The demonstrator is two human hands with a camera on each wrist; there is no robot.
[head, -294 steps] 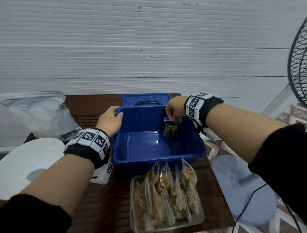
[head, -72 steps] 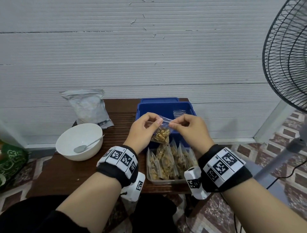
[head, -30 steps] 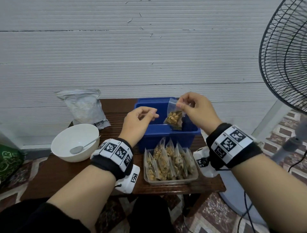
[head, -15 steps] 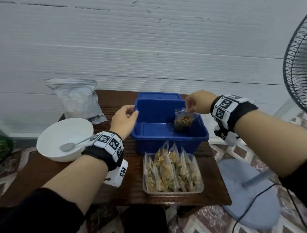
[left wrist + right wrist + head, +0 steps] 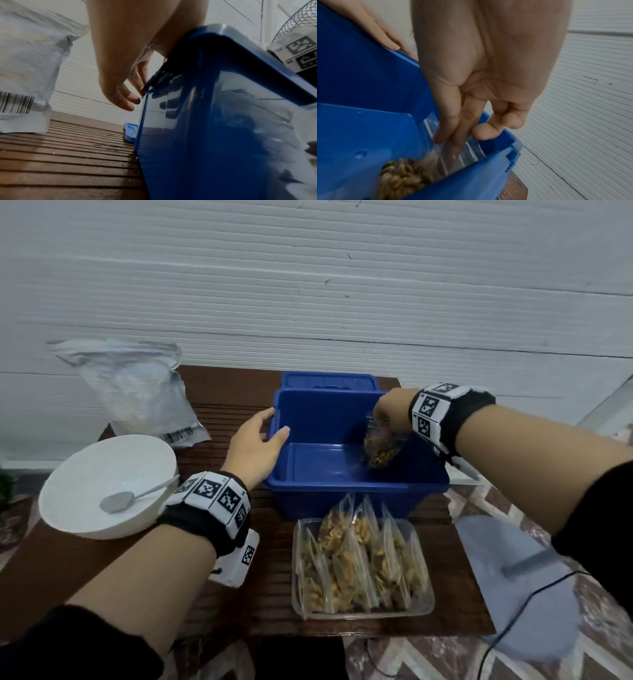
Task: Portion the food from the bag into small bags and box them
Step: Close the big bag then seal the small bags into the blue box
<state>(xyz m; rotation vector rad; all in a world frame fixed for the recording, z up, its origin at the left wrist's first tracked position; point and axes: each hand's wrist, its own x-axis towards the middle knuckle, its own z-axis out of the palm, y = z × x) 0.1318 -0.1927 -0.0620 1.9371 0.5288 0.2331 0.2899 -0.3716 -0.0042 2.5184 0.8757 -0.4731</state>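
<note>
A blue box (image 5: 356, 484) stands open on the wooden table. My left hand (image 5: 270, 426) holds its left rim, thumb hooked over the edge and fingers down the outer wall. The left wrist view shows those fingers (image 5: 130, 97) loose against the blue box (image 5: 223, 135). My right hand (image 5: 380, 422) pinches the top of a small clear bag of nuts (image 5: 380, 450), which hangs inside the box by its right wall. In the right wrist view my right hand (image 5: 452, 138) grips the small bag (image 5: 402, 178) above the box floor (image 5: 359, 135).
A clear tray (image 5: 363, 616) with several filled small bags (image 5: 356, 556) sits in front of the box. At left is a white bowl (image 5: 85, 467) holding a spoon (image 5: 116, 501). The large bag (image 5: 137, 392) leans at back left. The blue lid (image 5: 329, 380) lies behind the box. A fan base (image 5: 520, 583) stands right.
My right hand has carried the small bag from above the box down inside it. My left hand has let go of the bag and moved onto the box's left rim.
</note>
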